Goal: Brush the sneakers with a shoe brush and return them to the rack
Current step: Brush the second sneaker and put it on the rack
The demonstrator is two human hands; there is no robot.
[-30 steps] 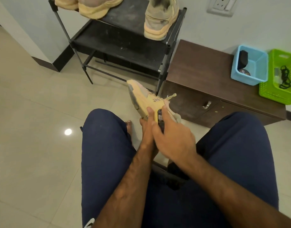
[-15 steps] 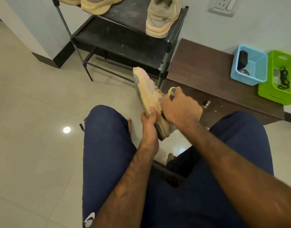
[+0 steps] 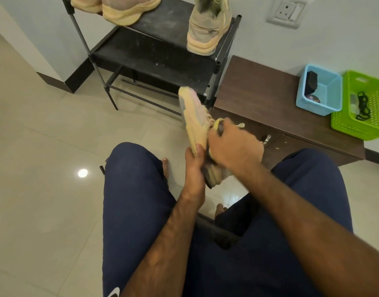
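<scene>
L hand (image 3: 194, 166) round sneaker (image 3: 191, 116), R hand (image 3: 233, 144) w/ brush (image 3: 220, 127) on it, rack (image 3: 162, 61) behind.

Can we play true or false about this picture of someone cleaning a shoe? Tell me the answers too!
1. The left hand holds a sneaker. True.
2. The right hand is empty. False: it grips a brush.
3. The shoe rack has no shoes on it. False: other sneakers stand on its top shelf.
4. A blue basket sits beside a green basket on the brown cabinet. True.
</scene>
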